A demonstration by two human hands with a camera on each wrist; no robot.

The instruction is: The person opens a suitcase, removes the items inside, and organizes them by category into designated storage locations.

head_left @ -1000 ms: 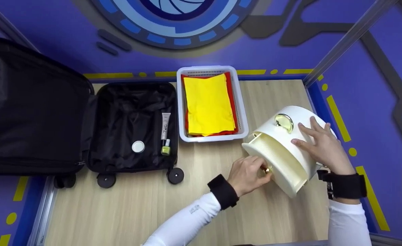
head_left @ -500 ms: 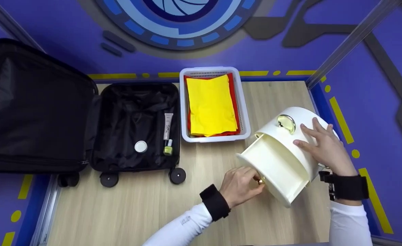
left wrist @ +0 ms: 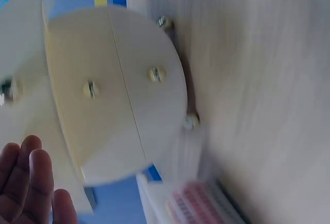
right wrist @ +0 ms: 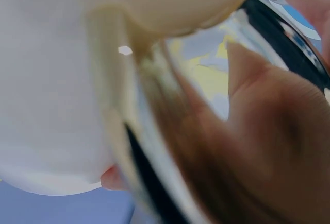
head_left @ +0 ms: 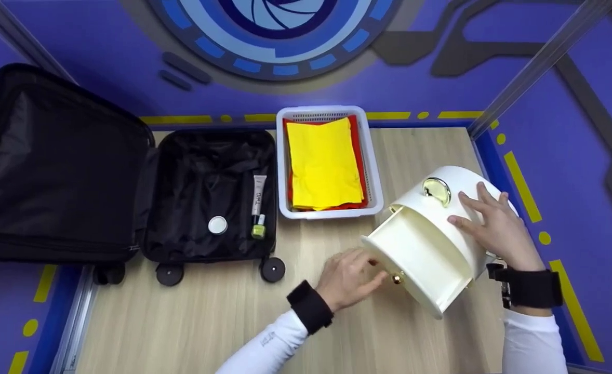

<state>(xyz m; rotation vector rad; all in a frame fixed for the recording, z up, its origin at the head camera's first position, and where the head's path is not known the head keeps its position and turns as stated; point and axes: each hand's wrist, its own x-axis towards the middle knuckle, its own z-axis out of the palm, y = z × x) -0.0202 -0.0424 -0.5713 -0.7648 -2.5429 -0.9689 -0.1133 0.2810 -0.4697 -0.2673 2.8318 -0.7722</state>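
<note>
A white rounded box [head_left: 459, 182] with gold fittings stands at the right of the table. Its top drawer [head_left: 415, 246] is pulled out and shows a cream inside. My left hand [head_left: 345, 278] is just left of the drawer's gold knob [head_left: 397, 279], apart from it, fingers loosely extended. In the left wrist view its fingers [left wrist: 38, 175] hold nothing, and lower drawer fronts [left wrist: 95, 95] with knobs appear beyond. Spread on the box's upper side, my right hand [head_left: 501, 228] touches it. A shiny gold curved fitting [right wrist: 170, 167] fills much of the right wrist view.
An open black suitcase [head_left: 210, 252] on wheels lies at the left, holding a tube [head_left: 258, 192], a small green bottle [head_left: 258, 230] and a round white-topped piece [head_left: 217, 225]. A white basket [head_left: 332, 213] with folded yellow cloth [head_left: 324, 163] over red stands at the back middle.
My left hand pulled the drawer further out by its knob, then let go and moved left. The right hand stays on the box.
</note>
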